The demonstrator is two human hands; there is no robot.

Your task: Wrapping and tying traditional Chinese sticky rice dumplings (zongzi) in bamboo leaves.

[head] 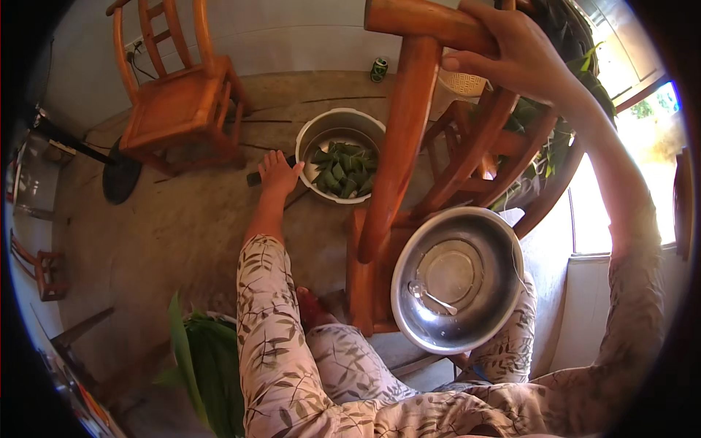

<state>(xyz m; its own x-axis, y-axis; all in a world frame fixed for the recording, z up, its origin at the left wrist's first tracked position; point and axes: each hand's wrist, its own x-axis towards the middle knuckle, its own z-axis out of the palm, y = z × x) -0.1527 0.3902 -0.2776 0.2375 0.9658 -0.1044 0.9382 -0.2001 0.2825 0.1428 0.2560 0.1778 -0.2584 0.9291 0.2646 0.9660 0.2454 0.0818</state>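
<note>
A metal pot (304, 137) stands on the floor with green leaf-wrapped dumplings (345, 168) inside. My left hand (278, 174) lies over the pot's dark handle (255, 178) on the left side; whether the fingers close round it is hard to tell. Up at the right, my right hand (506, 57) rests on the top rail of a wooden chair (421, 24), thumb on its near side. A stainless steel basin (402, 306) sits on the chair's seat, near my leg, holding a spoon (438, 301). A thin string hangs over the basin's right rim.
Another wooden chair (170, 104) stands at the upper left beside a round black stand base (121, 172). A green can (378, 70) and a woven plastic basket (464, 83) are near the wall. Long green leaves (213, 356) lie in a container at lower left; more leaves hang behind the near chair.
</note>
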